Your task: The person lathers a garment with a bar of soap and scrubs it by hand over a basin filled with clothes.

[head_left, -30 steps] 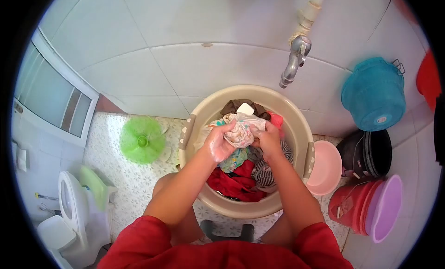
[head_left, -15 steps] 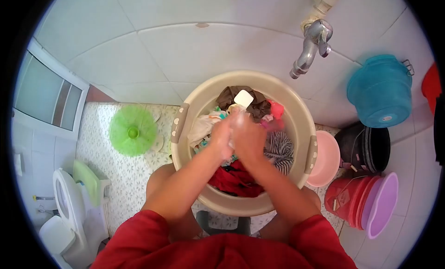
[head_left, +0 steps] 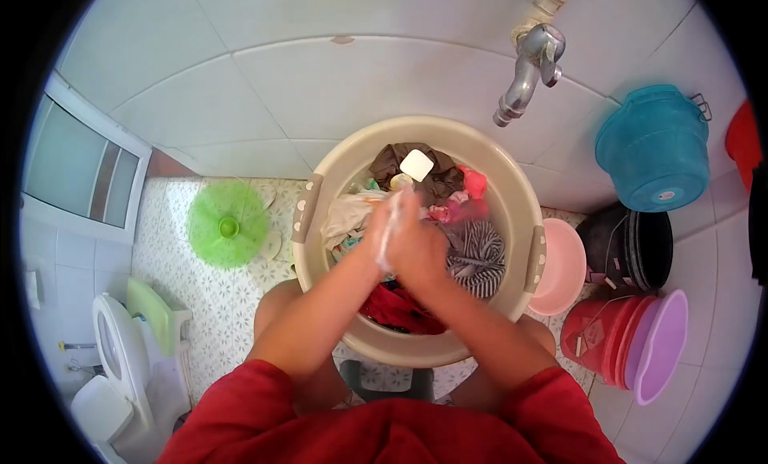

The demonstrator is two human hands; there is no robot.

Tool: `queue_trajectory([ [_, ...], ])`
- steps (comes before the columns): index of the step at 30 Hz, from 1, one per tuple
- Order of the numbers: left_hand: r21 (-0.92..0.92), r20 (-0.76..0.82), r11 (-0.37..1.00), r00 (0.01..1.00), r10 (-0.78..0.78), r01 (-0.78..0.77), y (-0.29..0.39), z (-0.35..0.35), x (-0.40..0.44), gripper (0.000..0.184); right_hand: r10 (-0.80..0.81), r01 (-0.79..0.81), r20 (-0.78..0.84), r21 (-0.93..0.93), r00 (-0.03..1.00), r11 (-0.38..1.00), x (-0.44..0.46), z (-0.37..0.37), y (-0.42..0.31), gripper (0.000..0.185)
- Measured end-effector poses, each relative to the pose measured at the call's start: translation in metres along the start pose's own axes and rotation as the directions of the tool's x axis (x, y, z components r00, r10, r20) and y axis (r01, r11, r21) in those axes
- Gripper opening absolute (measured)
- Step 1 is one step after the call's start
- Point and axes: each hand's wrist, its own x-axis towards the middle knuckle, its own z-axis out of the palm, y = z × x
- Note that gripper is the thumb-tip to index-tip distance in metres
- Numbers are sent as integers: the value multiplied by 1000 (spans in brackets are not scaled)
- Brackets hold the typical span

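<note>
Both hands meet over a large beige tub (head_left: 524,172) of clothes. My left hand (head_left: 376,234) is pressed against my right hand (head_left: 422,244), fingers closed and partly hidden. A white soapy strip (head_left: 390,228), foam or thin cloth, shows between them; I cannot tell which. Beneath and around lie a white patterned garment (head_left: 346,218), dark red cloth (head_left: 400,310), striped grey cloth (head_left: 480,260), pink cloth (head_left: 474,182) and dark brown cloth (head_left: 386,162). A white square piece (head_left: 417,166), perhaps soap, rests on the brown cloth just beyond my hands.
A metal tap (head_left: 524,80) juts from the wall above. To the right are a pink basin (head_left: 558,272), a black bucket (head_left: 632,252), red buckets (head_left: 596,332), a purple basin (head_left: 662,348) and a hanging blue bucket (head_left: 654,152). Leftward lie a green round object (head_left: 228,224) and a toilet (head_left: 120,344).
My hands stay together and shift slightly left, with the right hand turned further over the left. More pink cloth shows. The view has moved a little.
</note>
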Motion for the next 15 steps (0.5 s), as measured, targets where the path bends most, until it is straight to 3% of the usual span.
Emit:
queue_trajectory([
  [1,-589,109,710,909,-402,385,47,36,-20,25,82,-66,-149,111,985,992,15,-6,17,35],
  [2,-533,85,758,915,-395,376,61,53,-30,23,179,-114,-287,229,941,967,31,-12,35,34],
  [3,-474,60,800,920,-388,368,63,63,-36,22,265,-213,-320,187,910,959,42,-17,49,30],
  [5,-519,-10,782,913,-408,344,53,59,-26,23,249,-165,-218,343,944,925,31,-5,40,28],
  [7,-563,166,764,949,-268,314,28,16,-4,24,164,-147,-140,125,977,981,14,11,9,28],
  [8,-544,250,790,953,-169,283,32,5,4,23,77,-62,-57,224,995,973,6,0,-4,27],
  [10,-491,183,812,949,-256,314,19,9,-1,23,97,-65,-149,203,984,977,21,4,12,26],
  [12,-475,-67,822,918,-391,315,59,60,-30,26,197,-132,-272,239,942,962,38,-5,39,28],
  [13,-430,58,819,917,-395,380,56,57,-35,27,201,-136,-271,241,941,961,37,-5,38,28],
  [15,-468,5,822,930,-367,326,54,55,-33,27,292,-207,-235,329,927,921,28,-10,31,26],
])
